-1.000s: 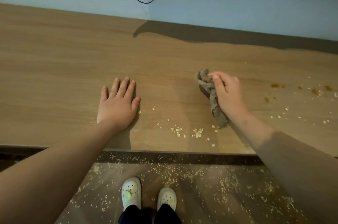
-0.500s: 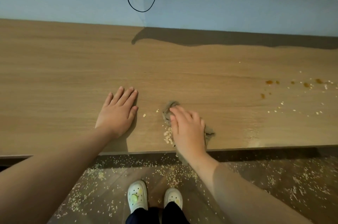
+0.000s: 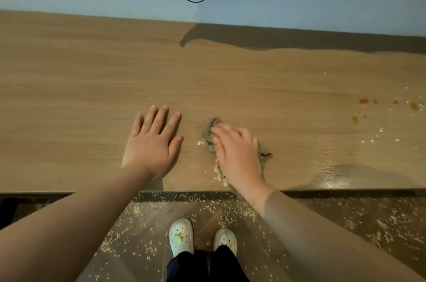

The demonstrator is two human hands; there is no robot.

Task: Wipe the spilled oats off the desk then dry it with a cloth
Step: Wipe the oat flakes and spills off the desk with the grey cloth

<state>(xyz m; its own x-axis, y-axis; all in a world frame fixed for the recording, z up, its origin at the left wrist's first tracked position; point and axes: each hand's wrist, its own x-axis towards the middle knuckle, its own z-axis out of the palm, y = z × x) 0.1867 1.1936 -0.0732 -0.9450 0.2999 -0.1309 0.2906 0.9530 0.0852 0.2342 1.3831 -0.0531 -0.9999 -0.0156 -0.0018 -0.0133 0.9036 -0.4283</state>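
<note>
Left hand (image 3: 152, 143): I see it flat on the desk (image 3: 92, 97), palm down, fingers straight and spread, holding nothing, near the front edge.
Right hand (image 3: 237, 155): it lies over the cloth (image 3: 210, 135), fingers stretched out and pressing it down; the hand is blurred, so I cannot tell where the thumb sits.
Cloth: grey and crumpled, near the front edge, just right of my left hand, its ends showing past the fingertips.
Oats (image 3: 219, 172): a small heap touching the cloth's left side by the front edge; loose flakes lie toward the right edge.
Stains (image 3: 363, 101): brown drops toward the right edge, well apart from the cloth.
Floor (image 3: 143, 247): strewn with oats around white shoes (image 3: 181, 236).
</note>
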